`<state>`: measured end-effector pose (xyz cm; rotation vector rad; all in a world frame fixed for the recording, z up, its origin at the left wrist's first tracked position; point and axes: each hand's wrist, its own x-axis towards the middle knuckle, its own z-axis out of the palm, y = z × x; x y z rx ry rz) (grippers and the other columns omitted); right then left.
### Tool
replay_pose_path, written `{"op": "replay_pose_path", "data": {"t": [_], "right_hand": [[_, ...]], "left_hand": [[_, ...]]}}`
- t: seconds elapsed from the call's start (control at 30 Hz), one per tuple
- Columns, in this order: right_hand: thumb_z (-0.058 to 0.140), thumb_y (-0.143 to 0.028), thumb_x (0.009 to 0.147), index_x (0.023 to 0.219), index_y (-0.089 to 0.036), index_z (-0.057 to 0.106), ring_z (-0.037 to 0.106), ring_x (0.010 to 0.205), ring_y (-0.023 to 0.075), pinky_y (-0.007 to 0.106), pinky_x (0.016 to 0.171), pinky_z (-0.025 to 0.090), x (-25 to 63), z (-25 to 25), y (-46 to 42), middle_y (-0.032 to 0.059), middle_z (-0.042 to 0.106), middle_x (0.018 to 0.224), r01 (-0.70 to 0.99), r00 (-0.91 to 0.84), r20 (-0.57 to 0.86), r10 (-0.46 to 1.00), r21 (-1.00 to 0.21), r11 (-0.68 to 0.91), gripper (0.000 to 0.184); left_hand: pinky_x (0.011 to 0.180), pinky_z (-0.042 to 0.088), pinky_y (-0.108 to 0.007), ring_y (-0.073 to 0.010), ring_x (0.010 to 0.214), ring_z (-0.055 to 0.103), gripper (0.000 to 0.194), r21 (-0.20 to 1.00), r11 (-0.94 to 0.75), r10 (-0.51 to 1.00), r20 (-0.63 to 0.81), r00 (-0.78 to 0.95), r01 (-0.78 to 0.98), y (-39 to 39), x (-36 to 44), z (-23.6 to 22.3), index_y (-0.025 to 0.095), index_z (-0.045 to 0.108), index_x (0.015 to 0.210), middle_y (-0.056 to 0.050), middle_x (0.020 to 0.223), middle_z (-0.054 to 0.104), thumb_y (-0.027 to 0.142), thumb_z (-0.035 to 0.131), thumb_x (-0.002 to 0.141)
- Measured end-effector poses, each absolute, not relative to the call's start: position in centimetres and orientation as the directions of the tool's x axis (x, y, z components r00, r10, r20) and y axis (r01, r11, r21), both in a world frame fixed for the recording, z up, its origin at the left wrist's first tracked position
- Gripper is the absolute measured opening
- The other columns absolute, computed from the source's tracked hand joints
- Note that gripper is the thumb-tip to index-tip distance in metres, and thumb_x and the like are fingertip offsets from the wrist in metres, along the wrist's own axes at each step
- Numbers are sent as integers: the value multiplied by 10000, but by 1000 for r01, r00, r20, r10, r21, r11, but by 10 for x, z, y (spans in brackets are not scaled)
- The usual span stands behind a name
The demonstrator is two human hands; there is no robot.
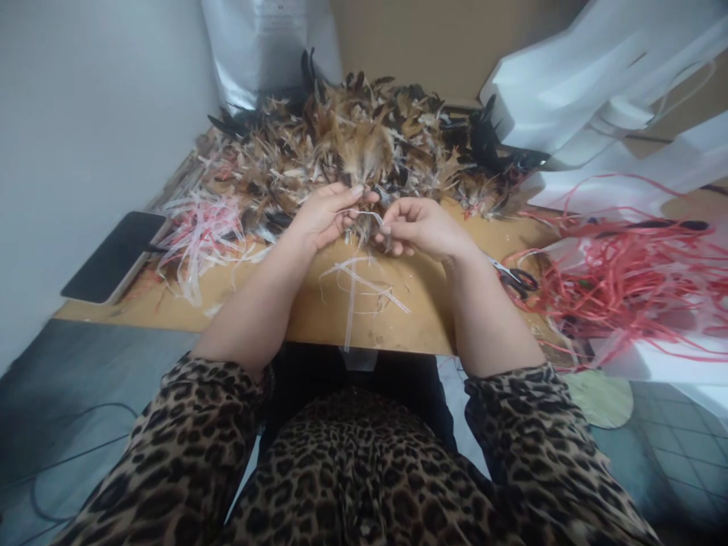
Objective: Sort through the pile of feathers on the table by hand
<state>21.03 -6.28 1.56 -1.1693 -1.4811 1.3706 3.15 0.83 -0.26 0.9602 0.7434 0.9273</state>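
My left hand grips a small bundle of brown feathers at the near edge of a big feather pile on the wooden table. My right hand is closed in a pinch on a thin clear plastic strip that runs between the two hands. Both hands touch at the fingertips, just above loose clear strips lying on the table.
Pink and white strips lie left of the pile, beside a dark tablet. Scissors rest right of my right wrist. A tangle of red string and white plastic bags fill the right side.
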Motion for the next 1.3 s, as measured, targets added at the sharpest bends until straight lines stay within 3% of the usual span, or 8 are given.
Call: {"op": "replay_pose_path", "data": {"t": [0.17, 0.33, 0.53, 0.77, 1.3], "right_hand": [[772, -246, 728, 768, -156, 588, 582, 508, 78, 192, 443, 420, 216, 9, -55, 14, 667, 653, 93, -127, 23, 992, -995, 35, 209], [788, -297, 721, 749, -170, 638, 507, 489, 77, 215, 471, 394, 218, 7, -54, -33, 579, 547, 165, -79, 122, 989, -977, 134, 198], [828, -388, 651, 731, -153, 703, 551, 591, 107, 259, 572, 453, 228, 12, -55, 4, 646, 643, 252, -76, 237, 968, -935, 249, 278], [812, -384, 674, 726, -152, 713, 561, 675, 136, 270, 613, 433, 236, 22, -58, 18, 653, 690, 342, -60, 256, 965, -903, 261, 257], [731, -351, 722, 746, -179, 697, 479, 660, 139, 282, 631, 376, 227, 24, -62, 3, 585, 657, 477, -18, 337, 941, -824, 304, 177]], "left_hand": [[387, 356, -114, 11, 413, 473, 119, 894, 317, 834, -104, 542, -316, 9, 27, -5, 106, 638, 781, -52, 832, 749, 149, 747, 770], [394, 365, -107, 6, 420, 486, 105, 880, 358, 801, -119, 586, -311, 9, 26, -5, 96, 648, 816, -62, 838, 755, 98, 732, 752], [403, 363, -97, 12, 433, 495, 113, 858, 385, 817, -145, 559, -339, 11, 23, -7, 99, 625, 804, -90, 874, 763, 129, 731, 779], [417, 377, -129, -3, 455, 531, 222, 900, 333, 824, -132, 551, -283, 5, 22, -2, 113, 571, 707, -141, 965, 769, 190, 770, 772], [490, 498, -117, -69, 538, 660, 114, 932, 319, 761, -146, 632, -169, 6, 29, -10, 62, 688, 764, -99, 739, 746, 147, 763, 770]]}}
